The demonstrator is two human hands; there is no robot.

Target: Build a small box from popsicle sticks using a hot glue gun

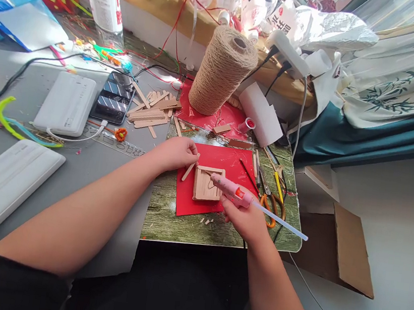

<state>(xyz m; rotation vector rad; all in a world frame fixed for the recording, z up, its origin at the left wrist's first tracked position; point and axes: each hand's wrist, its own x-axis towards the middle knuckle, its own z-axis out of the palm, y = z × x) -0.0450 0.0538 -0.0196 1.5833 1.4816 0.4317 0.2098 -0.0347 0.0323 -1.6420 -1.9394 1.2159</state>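
Note:
My right hand (242,218) grips a pink glue gun (228,185) with a long glue stick (282,220) sticking out of its back. The gun's nozzle points over a small square box (198,194) built of wooden craft sticks. That box lies on a red sheet (185,207). To the box's left, my left hand (178,154) is closed, with thumb and fingers pinching a single craft stick (188,170). The stick slants down beside the box's left wall. Whether the nozzle touches the wood, I cannot tell.
Loose craft sticks (153,115) lie piled at the back left. Behind the sheet stands a big twine spool (223,71). Orange-handled scissors (270,209) and a pencil (248,173) lie to the right. A phone (113,97) and white power bank (65,103) are on the left.

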